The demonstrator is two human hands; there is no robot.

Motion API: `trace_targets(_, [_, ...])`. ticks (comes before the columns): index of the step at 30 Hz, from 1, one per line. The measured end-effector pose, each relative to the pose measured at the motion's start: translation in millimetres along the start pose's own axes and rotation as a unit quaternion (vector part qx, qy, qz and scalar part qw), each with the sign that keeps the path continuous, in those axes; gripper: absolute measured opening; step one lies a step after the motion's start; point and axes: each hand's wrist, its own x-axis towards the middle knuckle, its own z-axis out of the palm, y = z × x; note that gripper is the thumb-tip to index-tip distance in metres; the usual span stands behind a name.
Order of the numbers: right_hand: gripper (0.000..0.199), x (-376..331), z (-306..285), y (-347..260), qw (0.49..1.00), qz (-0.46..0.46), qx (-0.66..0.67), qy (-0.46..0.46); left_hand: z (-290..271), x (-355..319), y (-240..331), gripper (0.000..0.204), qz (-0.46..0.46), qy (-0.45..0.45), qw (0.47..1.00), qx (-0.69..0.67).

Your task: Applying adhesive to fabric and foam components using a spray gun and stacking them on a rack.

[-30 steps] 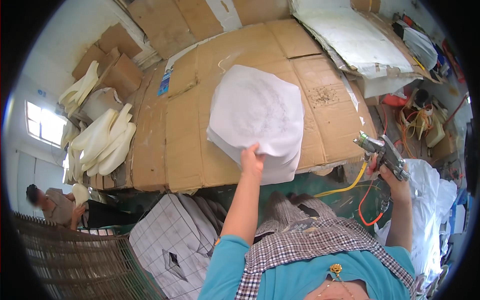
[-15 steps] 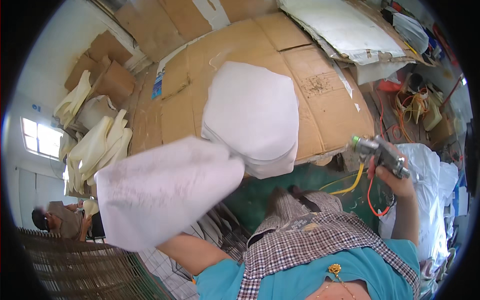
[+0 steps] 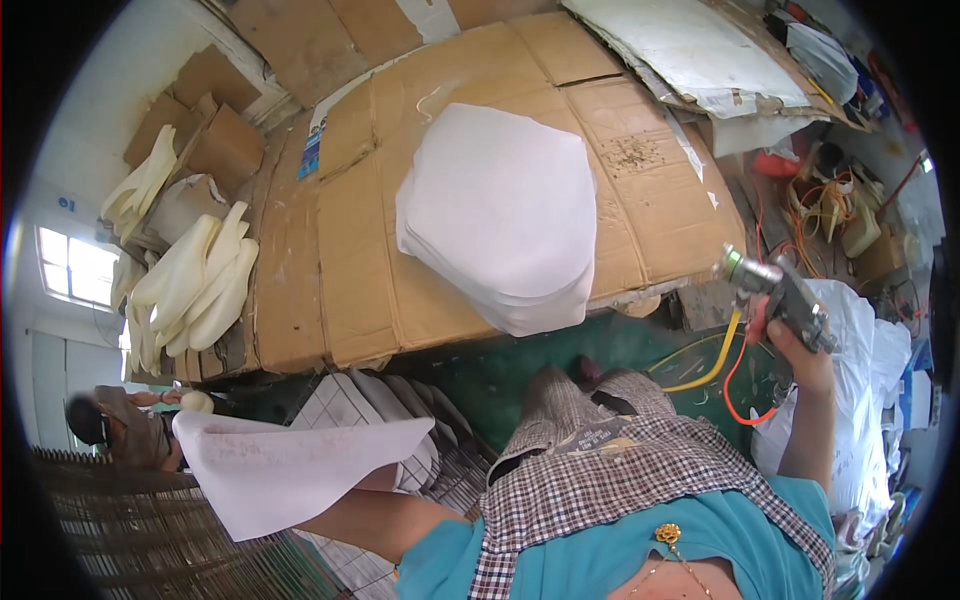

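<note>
A thick stack of white cut sheets (image 3: 500, 215) lies on the cardboard-covered table (image 3: 350, 270) in front of me. My left forearm (image 3: 375, 518) reaches down to my left and carries one white sheet (image 3: 285, 465), which hangs over a wire rack and hides the hand itself. My right hand (image 3: 795, 350) is raised at the right, past the table's near right corner, and grips a metal spray gun (image 3: 780, 292). A yellow hose (image 3: 715, 360) and a red hose (image 3: 735, 385) hang from the gun.
White moulded foam shapes (image 3: 190, 280) and cardboard boxes (image 3: 215, 140) pile at the table's left end. A person (image 3: 115, 430) sits low at the far left. Checked fabric pieces (image 3: 395, 405) lie below the table edge. White sacks (image 3: 860, 340) and cables stand at the right.
My left hand lifted the top sheet off the stack and swung it down to my left. My right hand kept hold of the spray gun and barely moved.
</note>
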Motion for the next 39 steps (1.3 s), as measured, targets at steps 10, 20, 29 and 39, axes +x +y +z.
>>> trace_targets(10, [0.055, -27.3, -15.9, -3.8, 1.0, 0.014, -0.008, 0.017, -5.2, -17.9, 4.6, 0.039, -0.008, -0.001, 1.0, 0.021])
trace_targets(20, [0.058, -31.7, -25.2, -9.3, 0.996, 0.057, -0.004, -0.071, -3.9, -36.3, 2.2, 0.041, -0.019, -0.028, 0.994, 0.102])
trace_targets(29, [0.047, 19.8, 6.9, 2.2, 0.999, 0.02, 0.01, 0.036, -0.5, -39.9, 5.8, 0.044, -0.009, -0.039, 0.985, 0.17])
trace_targets(39, [0.057, -1.6, -17.2, -4.7, 0.999, 0.007, 0.021, -0.033, 20.8, -31.9, 12.2, 0.044, -0.031, -0.039, 0.979, 0.196])
